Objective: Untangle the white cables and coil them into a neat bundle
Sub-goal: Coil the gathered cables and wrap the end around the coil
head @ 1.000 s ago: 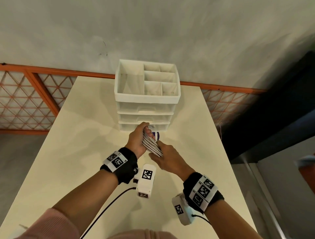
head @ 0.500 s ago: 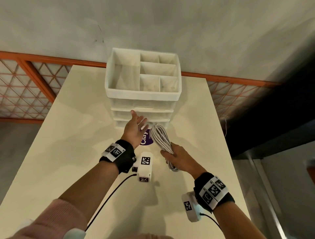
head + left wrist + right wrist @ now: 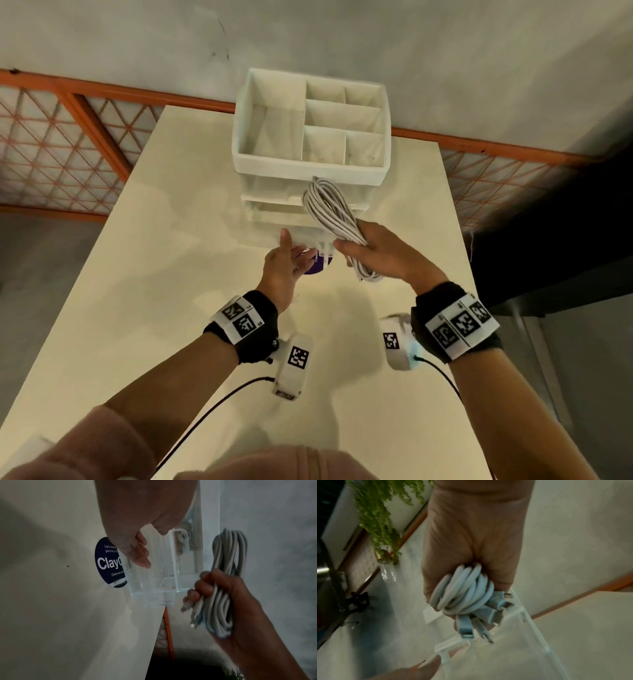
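The white cables are coiled into one long bundle (image 3: 329, 209) that my right hand (image 3: 375, 248) grips round its lower half, held in the air in front of the white drawer organizer (image 3: 308, 165). The right wrist view shows the looped end (image 3: 464, 588) and several plug ends (image 3: 495, 602) sticking out of my fist (image 3: 471, 534). My left hand (image 3: 286, 265) is open, thumb up, with its fingers (image 3: 139, 555) at the front of a clear drawer (image 3: 154, 588) that stands pulled out at the organizer's bottom. In the left wrist view the bundle (image 3: 228, 555) hangs right of that drawer.
The organizer stands at the far middle of a cream table (image 3: 171, 274), with open compartments on top. A round dark sticker (image 3: 106, 563) lies on the table under the drawer. An orange lattice fence (image 3: 61, 144) runs behind. The table's right edge drops to a dark floor.
A second ago both hands held the bundle. My left hand let go and opened near the drawer; my right hand has raised the bundle up in front of the organizer.
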Demonstrator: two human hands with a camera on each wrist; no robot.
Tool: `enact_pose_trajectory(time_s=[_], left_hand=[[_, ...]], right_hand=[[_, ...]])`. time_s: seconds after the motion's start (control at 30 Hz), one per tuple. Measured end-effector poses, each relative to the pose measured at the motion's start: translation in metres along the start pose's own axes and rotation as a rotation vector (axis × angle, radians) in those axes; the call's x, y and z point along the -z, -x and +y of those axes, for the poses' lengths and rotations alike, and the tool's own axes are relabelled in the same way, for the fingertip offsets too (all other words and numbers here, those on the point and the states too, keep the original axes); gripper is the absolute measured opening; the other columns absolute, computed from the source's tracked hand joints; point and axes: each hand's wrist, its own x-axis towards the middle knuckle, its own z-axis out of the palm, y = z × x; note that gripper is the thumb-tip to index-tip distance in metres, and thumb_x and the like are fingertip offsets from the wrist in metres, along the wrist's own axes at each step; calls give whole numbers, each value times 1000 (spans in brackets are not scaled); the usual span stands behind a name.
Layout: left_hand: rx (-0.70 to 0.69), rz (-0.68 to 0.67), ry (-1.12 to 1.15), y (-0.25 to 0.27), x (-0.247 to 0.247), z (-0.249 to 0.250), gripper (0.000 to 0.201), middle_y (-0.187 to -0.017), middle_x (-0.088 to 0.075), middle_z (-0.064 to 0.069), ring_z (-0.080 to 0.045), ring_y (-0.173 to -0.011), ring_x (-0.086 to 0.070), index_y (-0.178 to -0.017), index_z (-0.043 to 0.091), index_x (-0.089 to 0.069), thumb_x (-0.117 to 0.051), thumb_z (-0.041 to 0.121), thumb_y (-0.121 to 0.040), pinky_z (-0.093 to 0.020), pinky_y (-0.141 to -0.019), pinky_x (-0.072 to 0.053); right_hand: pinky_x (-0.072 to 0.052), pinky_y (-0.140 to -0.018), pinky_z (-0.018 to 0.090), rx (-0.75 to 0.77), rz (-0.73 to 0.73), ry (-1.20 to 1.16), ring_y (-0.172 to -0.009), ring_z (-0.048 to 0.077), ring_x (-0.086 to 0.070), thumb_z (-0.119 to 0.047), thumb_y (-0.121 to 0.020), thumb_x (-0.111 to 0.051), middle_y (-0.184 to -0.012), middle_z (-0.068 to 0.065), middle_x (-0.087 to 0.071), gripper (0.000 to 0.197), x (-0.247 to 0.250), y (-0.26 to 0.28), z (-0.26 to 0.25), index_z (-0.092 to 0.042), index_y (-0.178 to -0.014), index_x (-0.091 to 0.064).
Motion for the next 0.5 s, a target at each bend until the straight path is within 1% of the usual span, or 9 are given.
enact_pose_trajectory(time_s=[0.03, 0.1, 0.13, 0.2, 0.3, 0.37, 0.4, 0.47, 0.5], left_hand=[[-5, -8, -3, 2, 2, -2, 55, -111, -62, -10, -14, -90, -68, -121, 0, -53, -36, 46, -97, -18, -70, -57], [-2, -18, 1, 7, 4, -5, 49, -105, -63, -11, -14, -88, -68, -111, 1, -57, -36, 44, -98, -19, -73, -57], [0, -16, 8, 9, 5, -7, 47, -102, -63, -10, -15, -89, -67, -106, 3, -58, -37, 44, -98, -19, -72, -57], [3, -19, 18, 12, 8, -10, 43, -100, -65, -11, -18, -91, -66, -100, 5, -60, -39, 43, -98, -19, -71, -57], [6, -18, 38, 15, 9, -9, 43, -106, -65, -14, -19, -91, -67, -106, 2, -59, -41, 40, -98, -19, -69, -57], [4, -19, 49, 15, 9, -8, 47, -111, -63, -18, -18, -90, -68, -113, -2, -56, -41, 40, -98, -19, -69, -57], [3, -21, 49, 15, 9, -8, 47, -112, -62, -19, -17, -88, -68, -114, -2, -56, -41, 40, -98, -19, -70, -57], [2, -16, 49, 16, 9, -9, 46, -110, -61, -19, -16, -85, -70, -110, -2, -56, -42, 40, -98, -19, -71, -58], [3, -16, 49, 16, 9, -9, 45, -108, -62, -19, -15, -83, -70, -105, -1, -58, -42, 40, -98, -20, -71, -58]], right_hand=[[-45, -66, 17, 31, 5, 50, -70, 8, -59, -25, -93, -55, -78, -8, -61, 9, 4, -10, -5, -21, -102, -55], [-43, -69, 14, 78, -42, 175, -80, 15, -59, -25, -93, -55, -92, 0, -63, 26, 8, -31, -10, -10, -113, -55], [-43, -71, 17, 83, -94, 239, -85, 18, -59, -25, -93, -56, -97, 4, -63, 30, 7, -41, -12, -7, -116, -55], [-43, -76, 27, 67, -218, 372, -90, 22, -59, -27, -92, -55, -102, 6, -62, 32, 4, -61, -13, -7, -117, -54], [-40, -79, 28, 38, -340, 560, -89, 19, -52, -28, -92, -54, -100, 3, -57, 32, -2, -84, -12, -8, -117, -54], [-42, -81, 29, 12, -378, 622, -90, 20, -53, -31, -91, -55, -106, 7, -60, 34, -5, -94, -9, -9, -117, -54], [-43, -82, 31, -14, -390, 633, -90, 21, -54, -32, -90, -55, -108, 9, -62, 34, -5, -97, -8, -10, -117, -55], [-44, -81, 32, -76, -395, 609, -89, 23, -56, -31, -90, -55, -107, 13, -64, 34, -8, -102, -4, -8, -115, -57], [-44, -79, 32, -103, -375, 573, -88, 23, -56, -30, -90, -55, -104, 14, -64, 34, -9, -103, -1, -7, -115, -58]])
